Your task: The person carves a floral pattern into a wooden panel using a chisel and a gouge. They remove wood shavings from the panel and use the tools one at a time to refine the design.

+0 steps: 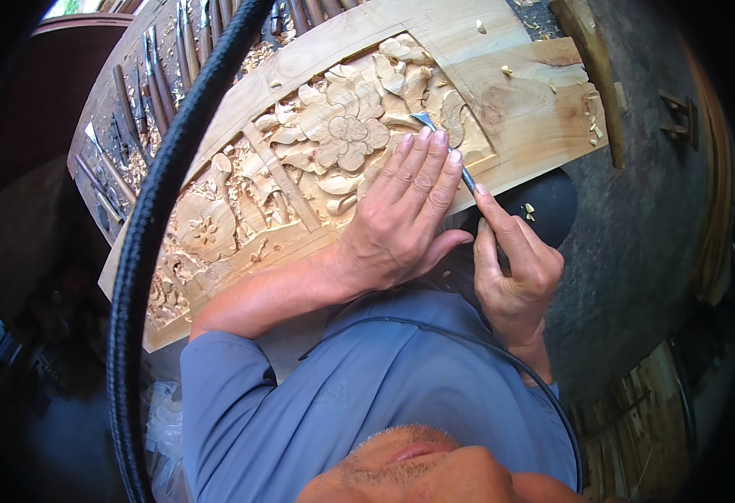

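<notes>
A pale wooden panel [537, 107] lies slantwise before me, carved in relief with a large flower [349, 129], leaves and scrolls. My right hand [518, 264] grips the handle end of a metal carving chisel [424, 119] near the panel's front edge. The flared blade rests at the carved leaves right of the flower. My left hand [402, 214] lies flat over the carving, fingers together and pointing away from me, its fingertips against the chisel shank. On the panel's left part is a second carved flower [207, 229] among wood chips.
Many carving chisels and gouges [160, 94] lie along the table's far left side among shavings. A long wooden stick [600, 82], perhaps a mallet, rests across the panel's right end. A thick braided black cable [172, 144] hangs across the left of the view. A plastic bag [165, 427] is at lower left.
</notes>
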Motion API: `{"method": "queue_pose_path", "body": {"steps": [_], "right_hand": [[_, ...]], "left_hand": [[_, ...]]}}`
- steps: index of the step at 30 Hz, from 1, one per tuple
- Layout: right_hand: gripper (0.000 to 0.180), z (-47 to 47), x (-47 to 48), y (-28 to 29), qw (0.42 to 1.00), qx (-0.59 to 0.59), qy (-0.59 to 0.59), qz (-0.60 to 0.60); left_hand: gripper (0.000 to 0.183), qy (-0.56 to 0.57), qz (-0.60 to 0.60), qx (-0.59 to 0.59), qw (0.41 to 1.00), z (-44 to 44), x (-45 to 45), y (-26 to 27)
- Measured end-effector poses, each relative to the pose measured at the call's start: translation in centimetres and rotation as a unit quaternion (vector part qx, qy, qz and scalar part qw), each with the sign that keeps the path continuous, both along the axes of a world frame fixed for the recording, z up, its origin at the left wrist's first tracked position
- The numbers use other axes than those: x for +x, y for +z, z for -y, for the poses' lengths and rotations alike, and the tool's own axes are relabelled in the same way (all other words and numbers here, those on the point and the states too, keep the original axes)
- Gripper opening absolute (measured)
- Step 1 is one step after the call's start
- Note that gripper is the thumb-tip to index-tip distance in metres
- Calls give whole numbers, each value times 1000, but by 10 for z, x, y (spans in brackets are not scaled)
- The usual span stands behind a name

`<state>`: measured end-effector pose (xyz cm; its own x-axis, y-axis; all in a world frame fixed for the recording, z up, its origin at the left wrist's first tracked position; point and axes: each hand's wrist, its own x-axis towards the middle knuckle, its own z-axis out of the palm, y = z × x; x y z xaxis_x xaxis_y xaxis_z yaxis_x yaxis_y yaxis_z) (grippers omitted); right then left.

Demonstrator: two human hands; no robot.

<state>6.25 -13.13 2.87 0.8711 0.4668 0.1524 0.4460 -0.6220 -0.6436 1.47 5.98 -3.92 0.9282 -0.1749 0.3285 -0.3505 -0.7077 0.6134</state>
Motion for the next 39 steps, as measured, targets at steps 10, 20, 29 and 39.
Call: {"method": "queue_pose_path", "body": {"steps": [10, 20, 29, 39], "right_hand": [[51, -13, -17, -13, 999, 33, -35, 8], [45, -24, -31, -53, 994, 10, -73, 85], [46, -24, -34, -53, 995, 9, -45, 87], [43, -34, -29, -37, 996, -10, -43, 78]], "left_hand": [[83, 7, -8, -4, 1000, 1, -3, -1], [68, 15, 32, 14, 999, 4, 5, -11], [60, 45, 59, 63, 995, 3, 3, -8], [56, 51, 47, -15, 997, 0, 10, -3]]}}
